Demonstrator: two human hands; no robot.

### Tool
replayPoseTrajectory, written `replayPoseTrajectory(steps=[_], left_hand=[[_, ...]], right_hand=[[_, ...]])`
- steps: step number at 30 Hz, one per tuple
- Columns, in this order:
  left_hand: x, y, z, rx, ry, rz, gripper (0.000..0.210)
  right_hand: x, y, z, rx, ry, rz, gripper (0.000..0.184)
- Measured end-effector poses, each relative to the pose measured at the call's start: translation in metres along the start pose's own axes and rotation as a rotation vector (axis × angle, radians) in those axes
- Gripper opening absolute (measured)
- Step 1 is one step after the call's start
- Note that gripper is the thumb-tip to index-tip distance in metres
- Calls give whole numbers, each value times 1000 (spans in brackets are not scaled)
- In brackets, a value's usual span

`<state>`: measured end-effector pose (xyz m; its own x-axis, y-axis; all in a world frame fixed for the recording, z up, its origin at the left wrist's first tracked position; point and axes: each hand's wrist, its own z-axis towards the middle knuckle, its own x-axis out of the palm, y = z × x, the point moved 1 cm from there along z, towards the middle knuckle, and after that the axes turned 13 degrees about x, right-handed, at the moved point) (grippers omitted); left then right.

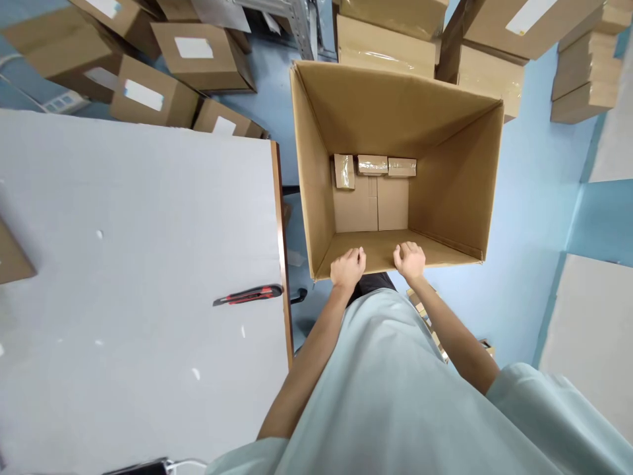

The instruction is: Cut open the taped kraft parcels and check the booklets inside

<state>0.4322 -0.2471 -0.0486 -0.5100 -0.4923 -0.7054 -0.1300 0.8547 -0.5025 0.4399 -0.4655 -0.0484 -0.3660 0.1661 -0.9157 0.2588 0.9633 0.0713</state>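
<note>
A large open cardboard box (450,171) stands in front of me, its mouth facing up. My left hand (349,267) is closed over the near rim, left of its middle. Farther right on the same rim, my right hand (410,260) is also closed, fingers curled over the edge. At the box's far inner end lie three small taped cartons: one carton (345,171) at the left corner, a second carton (372,165) beside it, and a third carton (402,167) to the right. The rest of the box bottom (353,211) shows bare cardboard.
To the left is a white-topped table (148,231) with a brown edge; a red and black utility knife (250,295) lies near that edge. Labelled cardboard boxes (153,92) crowd the far left. More taped boxes (386,46) stand behind the large box, on a blue floor (534,171).
</note>
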Motion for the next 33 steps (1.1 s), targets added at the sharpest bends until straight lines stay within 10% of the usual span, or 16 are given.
replayPoseTrajectory(steps=[19,26,33], left_hand=[[-3,27,18,25,137,-62,21],[29,37,107,111,83,-39,21],[72,60,233,154,188,53,32]], right_hand=[[4,2,20,-57,373,160,33],[26,-31,130,-156,343,179,46],[96,-62,258,-113,356,114,63]])
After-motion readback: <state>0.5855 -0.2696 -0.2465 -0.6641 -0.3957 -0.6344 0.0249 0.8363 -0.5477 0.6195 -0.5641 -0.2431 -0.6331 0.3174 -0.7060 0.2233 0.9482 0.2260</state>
